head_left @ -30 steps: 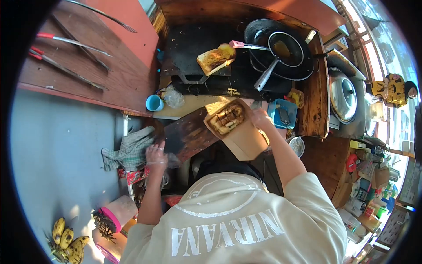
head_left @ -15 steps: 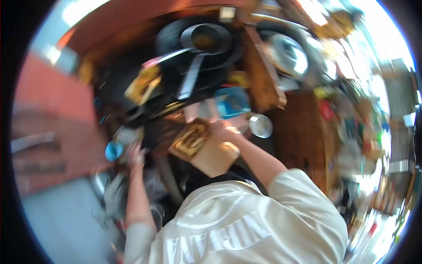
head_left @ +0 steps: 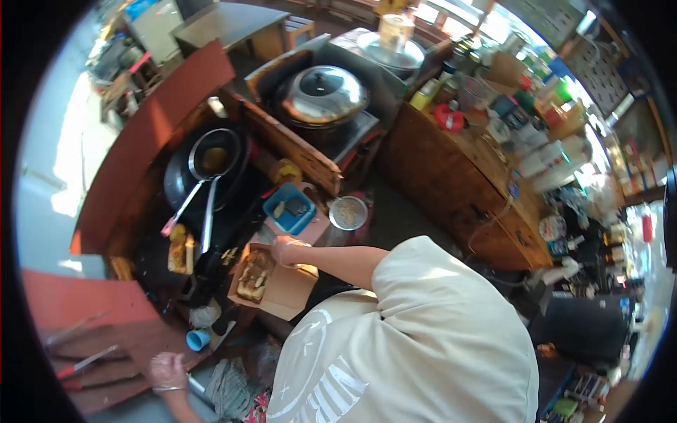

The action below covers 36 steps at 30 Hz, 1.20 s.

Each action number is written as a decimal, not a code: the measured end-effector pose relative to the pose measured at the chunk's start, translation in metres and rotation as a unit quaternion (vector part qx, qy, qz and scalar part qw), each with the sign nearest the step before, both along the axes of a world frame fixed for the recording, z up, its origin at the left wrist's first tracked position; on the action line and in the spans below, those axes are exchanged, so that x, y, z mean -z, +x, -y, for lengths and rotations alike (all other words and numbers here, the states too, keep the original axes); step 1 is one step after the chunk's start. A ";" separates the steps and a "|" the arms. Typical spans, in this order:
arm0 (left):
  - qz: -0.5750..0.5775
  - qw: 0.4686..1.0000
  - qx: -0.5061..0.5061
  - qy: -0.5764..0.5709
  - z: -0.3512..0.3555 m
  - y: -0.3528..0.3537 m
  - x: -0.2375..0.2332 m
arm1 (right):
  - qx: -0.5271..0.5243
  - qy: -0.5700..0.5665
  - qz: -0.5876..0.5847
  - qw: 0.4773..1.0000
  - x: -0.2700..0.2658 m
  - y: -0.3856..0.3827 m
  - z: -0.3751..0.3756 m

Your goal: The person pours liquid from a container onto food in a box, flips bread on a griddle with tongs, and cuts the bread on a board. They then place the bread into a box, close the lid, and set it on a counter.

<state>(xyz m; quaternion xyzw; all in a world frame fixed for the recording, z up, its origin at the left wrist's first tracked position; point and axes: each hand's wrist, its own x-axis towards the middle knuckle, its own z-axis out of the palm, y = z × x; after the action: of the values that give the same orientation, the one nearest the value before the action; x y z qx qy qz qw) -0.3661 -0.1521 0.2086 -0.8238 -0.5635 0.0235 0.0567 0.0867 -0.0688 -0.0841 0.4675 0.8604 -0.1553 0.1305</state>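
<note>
My right hand (head_left: 288, 251), in a clear plastic glove, grips the upper right edge of an open cardboard box (head_left: 296, 285). Inside the box lies browned food (head_left: 254, 275) with pale pieces on top. My left hand (head_left: 167, 371), also gloved, is over the edge of the red counter (head_left: 134, 321), fingers slightly bent, with nothing visible in it. Closest to it on that counter is a red-handled utensil (head_left: 88, 362). A blue cup (head_left: 198, 340) stands beyond my left hand. On the black griddle (head_left: 155, 247) rests another browned food piece (head_left: 180, 249).
A long-handled pan (head_left: 211, 154) and a strainer-like tool sit in a wok (head_left: 176, 187). Near my right hand are a blue container (head_left: 290, 209) and a round bowl (head_left: 348, 212). A lidded pot (head_left: 324, 95) stands farther back. A wooden cabinet (head_left: 451, 183) holds bottles on the right.
My left hand has moved from beside the blue cup out to the red counter's edge. My right hand still holds the box. The view has turned, showing more of the right side.
</note>
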 end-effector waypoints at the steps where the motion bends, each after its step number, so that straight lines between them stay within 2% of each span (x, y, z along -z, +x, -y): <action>1: -0.043 0.999 -0.018 -0.004 0.000 0.004 -0.047 | -0.018 0.027 -0.028 0.999 0.017 0.004 0.004; 2: -0.095 0.989 0.002 0.112 0.003 -0.006 -0.075 | -0.045 0.011 -0.001 0.999 0.034 0.008 0.003; 3: -0.104 0.989 0.007 0.106 0.002 -0.009 -0.116 | -0.022 0.042 -0.089 0.995 0.018 0.018 0.012; 4: -0.150 0.980 0.011 0.130 0.000 0.012 -0.164 | 0.060 -0.093 -0.102 0.989 -0.028 0.020 0.011; 5: -0.159 0.974 0.029 0.159 -0.003 0.009 -0.196 | -0.133 0.048 0.025 0.990 -0.024 0.019 0.013; 6: -0.209 0.958 0.041 0.194 -0.006 0.032 -0.233 | -0.114 0.112 -0.003 0.987 -0.014 0.024 0.017; 7: -0.246 0.956 -0.012 0.159 -0.002 0.046 -0.261 | -0.093 0.085 -0.004 0.992 -0.001 0.026 0.014; 8: -0.278 0.947 -0.014 0.162 -0.004 0.023 -0.270 | -0.072 0.059 -0.005 0.996 0.012 0.028 0.010; 9: -0.349 0.925 -0.061 0.138 -0.007 0.029 -0.282 | -0.051 0.035 -0.005 0.998 0.025 0.031 0.004; 10: -0.365 0.921 -0.079 0.106 -0.014 0.030 -0.290 | -0.116 0.105 0.013 0.988 0.030 0.040 0.003; 12: -0.375 0.919 -0.099 0.079 -0.025 0.015 -0.295 | -0.200 0.086 0.131 0.967 0.005 0.038 0.002; 13: -0.406 0.906 -0.104 0.054 -0.034 0.002 -0.292 | -0.205 0.090 0.135 0.965 -0.011 0.036 0.004; 15: -0.459 0.879 -0.124 0.010 -0.045 -0.004 -0.291 | -0.114 0.034 0.141 0.983 -0.030 0.033 0.006; 18: -0.450 0.890 -0.076 0.019 -0.056 -0.026 -0.278 | -0.136 0.001 0.189 0.973 -0.024 0.034 0.002; 21: -0.466 0.885 -0.029 0.010 -0.059 -0.039 -0.272 | -0.092 0.020 0.165 0.982 -0.016 0.037 0.001; 24: -0.501 0.862 -0.070 -0.037 -0.059 -0.031 -0.286 | -0.064 0.014 0.149 0.987 -0.019 0.037 0.002; 25: -0.499 0.863 -0.072 -0.038 -0.057 -0.033 -0.290 | -0.065 0.015 0.151 0.986 -0.020 0.038 0.001; 27: -0.466 0.883 -0.046 0.038 -0.050 -0.036 -0.301 | -0.137 0.017 0.172 0.975 -0.022 0.041 -0.002; 31: -0.513 0.856 -0.067 0.007 -0.040 0.012 -0.325 | -0.197 0.030 0.185 0.962 -0.017 0.046 -0.005; 33: -0.478 0.875 -0.082 0.016 -0.025 0.037 -0.328 | -0.170 0.094 0.115 0.974 0.022 0.055 -0.005; 34: -0.445 0.890 -0.097 0.027 -0.020 0.051 -0.317 | -0.168 0.120 0.097 0.974 0.033 0.061 -0.001; 35: -0.454 0.884 -0.107 0.029 -0.015 0.061 -0.297 | -0.165 0.145 0.080 0.972 0.042 0.063 -0.001; 36: -0.464 0.877 -0.117 0.033 -0.009 0.072 -0.277 | -0.151 0.124 0.094 0.976 0.054 0.063 -0.003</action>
<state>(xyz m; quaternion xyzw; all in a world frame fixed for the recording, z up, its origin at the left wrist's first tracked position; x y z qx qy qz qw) -0.2942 -0.1430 0.4857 -0.6437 -0.5654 0.3910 0.3362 0.1496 -0.0659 -0.1376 0.3571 0.9175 0.0185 0.1742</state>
